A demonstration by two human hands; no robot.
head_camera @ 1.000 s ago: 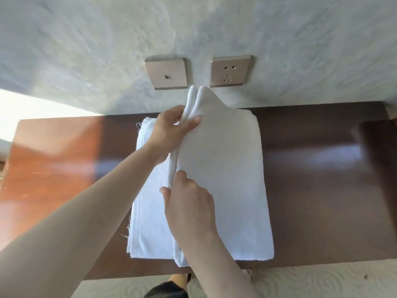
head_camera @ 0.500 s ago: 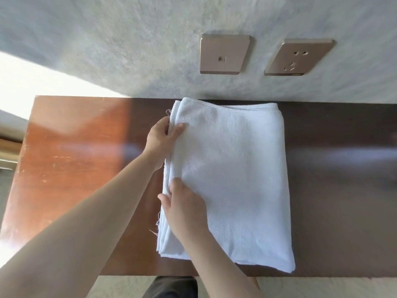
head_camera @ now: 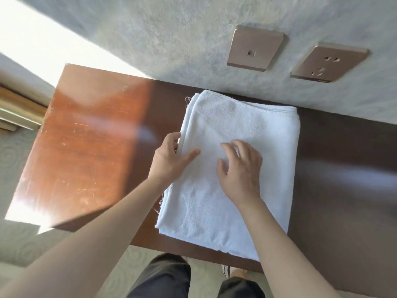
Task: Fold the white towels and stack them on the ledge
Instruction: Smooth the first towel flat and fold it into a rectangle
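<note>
While sunlight glares across its 9 o'clock end, the wooden ledge [head_camera: 90,147] carries the folded white towel [head_camera: 253,130] flat near frame centre, far edge at 12 o'clock close to the wall [head_camera: 171,35], near edge at 6 o'clock overhanging the ledge front slightly. Left hand [head_camera: 169,160] grasps the towel's 9 o'clock edge: thumb on top, fingers curled around the layered side. Right hand [head_camera: 240,171] is over the towel's middle, fingers spread and lightly bent, grasping nothing; contact cannot be confirmed. Blank plate [head_camera: 256,48] and socket [head_camera: 328,62] on the wall at 1 o'clock.
</note>
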